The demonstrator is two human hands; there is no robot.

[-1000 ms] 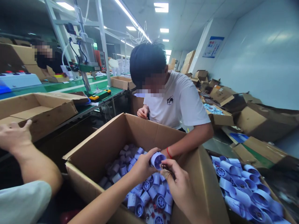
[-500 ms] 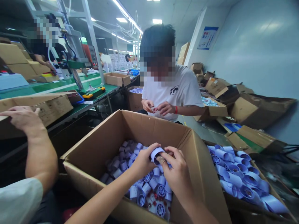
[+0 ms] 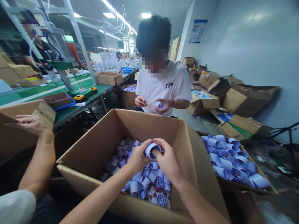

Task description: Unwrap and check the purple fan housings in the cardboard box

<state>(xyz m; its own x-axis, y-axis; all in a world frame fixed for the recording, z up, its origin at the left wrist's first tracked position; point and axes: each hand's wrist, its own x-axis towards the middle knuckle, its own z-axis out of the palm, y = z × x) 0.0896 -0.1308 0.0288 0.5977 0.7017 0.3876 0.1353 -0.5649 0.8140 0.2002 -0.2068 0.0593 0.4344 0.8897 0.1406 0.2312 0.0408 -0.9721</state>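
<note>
Above a large cardboard box [image 3: 149, 124], I hold one short, wide plastic tube [image 3: 149, 151], pale violet in this light. My left hand [image 3: 141, 154] is wrapped round its left side. My right hand [image 3: 166, 154] grips the right side, with the thumb reaching into the open end; whether it holds a small part inside, I cannot see. Below lie many similar plastic tubes [image 3: 134, 186], some showing a spoked end. Several small red parts [image 3: 153, 190] lie among them near the box's front.
Across the box a co-worker [image 3: 163, 81] holds a similar tube and a small red piece. Another person's arm [image 3: 39, 152] rests by a carton at left. A second box of tubes [image 3: 233, 158] stands at right. A green workbench [image 3: 93, 93] carries a press machine [image 3: 63, 62].
My right hand has closed round the tube, its thumb now deeper in the opening. The co-worker now shows a tube in one hand. The camera view has shifted slightly right.
</note>
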